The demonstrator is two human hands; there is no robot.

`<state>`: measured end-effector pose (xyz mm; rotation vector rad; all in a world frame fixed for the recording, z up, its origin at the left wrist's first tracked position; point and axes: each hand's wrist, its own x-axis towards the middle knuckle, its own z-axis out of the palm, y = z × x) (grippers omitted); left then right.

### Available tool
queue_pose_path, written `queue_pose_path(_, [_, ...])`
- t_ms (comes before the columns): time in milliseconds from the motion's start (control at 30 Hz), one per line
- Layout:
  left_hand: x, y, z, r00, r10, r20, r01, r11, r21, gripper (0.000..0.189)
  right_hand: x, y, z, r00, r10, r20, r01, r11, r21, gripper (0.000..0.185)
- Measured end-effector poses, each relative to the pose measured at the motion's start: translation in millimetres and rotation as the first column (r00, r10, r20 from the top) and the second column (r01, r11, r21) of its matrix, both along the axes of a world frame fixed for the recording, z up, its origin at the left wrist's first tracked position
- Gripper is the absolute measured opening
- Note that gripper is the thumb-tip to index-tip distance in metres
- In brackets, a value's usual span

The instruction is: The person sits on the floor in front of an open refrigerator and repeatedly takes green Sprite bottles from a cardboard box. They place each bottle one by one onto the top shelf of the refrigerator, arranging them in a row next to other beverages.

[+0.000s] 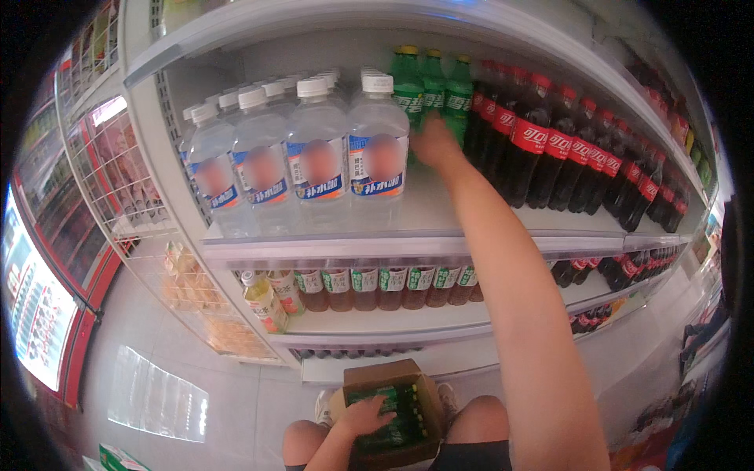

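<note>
My right hand (437, 143) reaches onto the shelf against the lower part of green Sprite bottles (434, 88) with yellow caps. The bottles stand upright in front rows; the hand's fingertips are partly hidden, so its grip is unclear. Below, a cardboard box (393, 372) sits open on the floor between my knees. More green bottles (406, 406) lie in it on their sides, yellow caps toward the right. My left hand (366, 415) rests on top of these bottles with its fingers apart.
Clear bottles with white caps (377, 141) stand left of the Sprite. Cola bottles with red labels (527, 138) fill the right side. Tea bottles (392, 287) line the lower shelf (383, 324). A wire rack (112, 147) and a lit cooler (38, 300) stand left.
</note>
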<state>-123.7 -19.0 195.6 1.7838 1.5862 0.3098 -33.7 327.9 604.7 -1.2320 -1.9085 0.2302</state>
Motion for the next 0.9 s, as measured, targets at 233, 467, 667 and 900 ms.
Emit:
queue_pose_path(233, [14.9, 0.3, -3.3, 0.995, -0.087, -0.057, 0.086, 0.996, -0.024, 0.069, 64.2, -136.2, -24.3, 0.943, 0.317, -0.099, -0.202, 0.783, 0.588, 0.037])
queue_pose_path(467, [40.5, 0.2, -20.0, 0.97, -0.163, -0.182, 0.156, 0.986, -0.05, 0.061, 132.9, -225.9, -228.5, 0.94, 0.295, -0.173, -0.227, 0.916, 0.332, 0.028])
queue_pose_path(667, [76.5, 0.3, -58.0, 0.93, -0.183, -0.319, 0.149, 0.981, -0.127, 0.06, 161.2, -240.9, -383.2, 0.946, 0.108, -0.306, -0.15, 0.982, -0.118, 0.023])
queue_pose_path(900, [76.4, -8.1, -136.8, 0.874, -0.128, -0.469, 0.087, 0.99, -0.109, 0.079, 171.7, -240.0, -397.1, 0.884, 0.134, -0.448, -0.27, 0.928, -0.257, 0.021])
